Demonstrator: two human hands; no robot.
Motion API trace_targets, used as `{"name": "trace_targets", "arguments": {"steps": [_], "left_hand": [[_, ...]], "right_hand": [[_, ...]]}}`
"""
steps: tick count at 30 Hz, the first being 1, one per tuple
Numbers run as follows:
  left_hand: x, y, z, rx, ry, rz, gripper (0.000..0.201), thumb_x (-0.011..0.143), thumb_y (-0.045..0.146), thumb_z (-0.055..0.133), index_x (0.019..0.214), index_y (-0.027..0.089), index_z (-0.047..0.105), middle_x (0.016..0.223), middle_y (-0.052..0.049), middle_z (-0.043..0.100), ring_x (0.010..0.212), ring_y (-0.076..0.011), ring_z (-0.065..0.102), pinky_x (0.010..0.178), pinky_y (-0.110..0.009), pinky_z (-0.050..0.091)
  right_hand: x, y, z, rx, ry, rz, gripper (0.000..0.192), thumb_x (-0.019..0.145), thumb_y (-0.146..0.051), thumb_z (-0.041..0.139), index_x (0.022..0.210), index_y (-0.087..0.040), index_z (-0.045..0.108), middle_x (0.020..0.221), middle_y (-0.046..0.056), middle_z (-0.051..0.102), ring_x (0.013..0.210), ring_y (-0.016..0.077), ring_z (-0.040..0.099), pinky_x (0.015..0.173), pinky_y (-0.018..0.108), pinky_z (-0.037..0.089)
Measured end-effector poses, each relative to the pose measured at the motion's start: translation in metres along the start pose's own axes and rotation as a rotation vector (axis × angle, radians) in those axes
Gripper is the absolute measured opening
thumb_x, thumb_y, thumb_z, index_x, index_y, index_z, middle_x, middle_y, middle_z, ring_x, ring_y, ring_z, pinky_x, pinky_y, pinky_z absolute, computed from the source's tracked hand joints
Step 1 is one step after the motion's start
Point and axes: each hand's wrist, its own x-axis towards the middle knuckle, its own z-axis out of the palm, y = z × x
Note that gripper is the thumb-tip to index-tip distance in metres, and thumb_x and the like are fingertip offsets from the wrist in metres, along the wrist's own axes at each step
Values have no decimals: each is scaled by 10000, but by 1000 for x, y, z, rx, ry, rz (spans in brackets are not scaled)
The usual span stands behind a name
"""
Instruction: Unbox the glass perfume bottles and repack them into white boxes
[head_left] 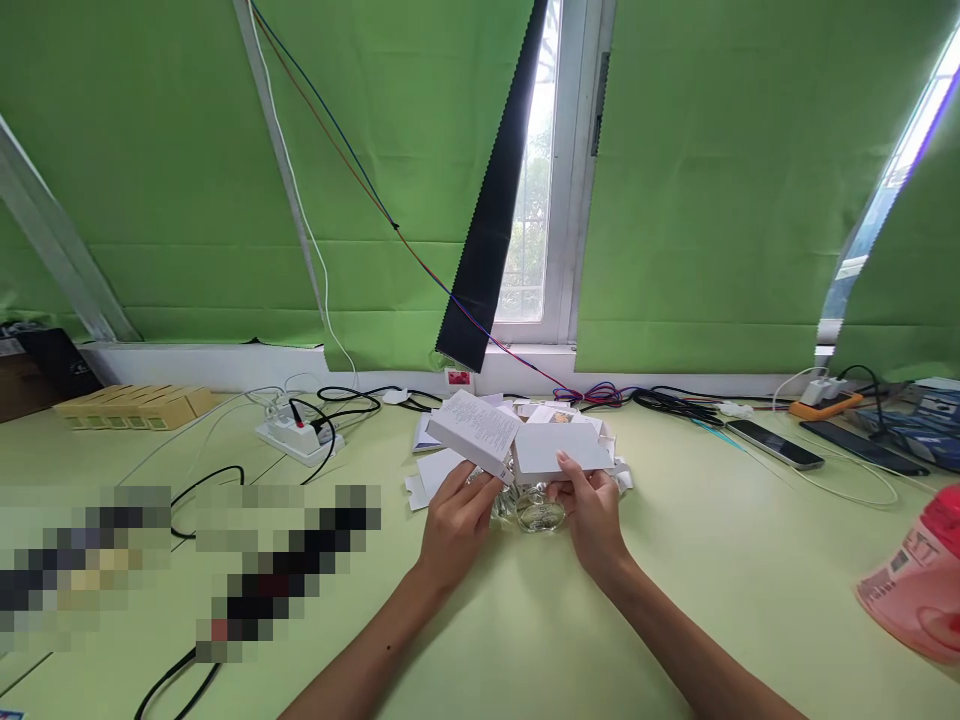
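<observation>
Both forearms are bare from the lower frame edge to the wrists; no sleeve, cuff or glove is in view on either arm. The left hand (456, 520) and right hand (592, 512) carry no ring, watch, strap or bracelet on the surfaces shown. Fingernails appear short and unpainted, and a small dark mole marks the left forearm; nothing more of the person's body enters the picture.

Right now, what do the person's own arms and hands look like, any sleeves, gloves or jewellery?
Both forearms are bare as far as the frame shows, with no sleeves in view. The left hand and right hand wear no gloves, and no rings, watch or bracelets are visible. Fingernails look short and unpainted.
</observation>
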Motion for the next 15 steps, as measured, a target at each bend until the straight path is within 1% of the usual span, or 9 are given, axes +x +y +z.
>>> {"name": "trace_targets", "arguments": {"steps": [9,12,15], "left_hand": [[3,8,-1,-37,-57,7,384,892,-23,514,1151,218,665,943,-41,769,1022,-246,663,892,-386,533],[3,9,0,-42,-66,13,359,892,-22,525,1140,204,653,945,-46,761,992,-243,647,889,-394,521],[3,10,1,-39,-70,10,335,890,-30,517,1090,202,652,910,-44,749,937,-233,635,852,-387,512]], "right_hand": [[-5,2,4,52,-8,31,352,649,-386,879,829,-191,648,717,-20,623,532,108,495,510,266,465],[-7,2,5,70,-20,43,364,631,-369,887,838,-191,646,747,-12,635,536,115,496,512,278,466],[-9,3,5,92,-21,65,385,625,-348,896,870,-181,650,763,-15,639,552,114,511,527,271,470]]}}
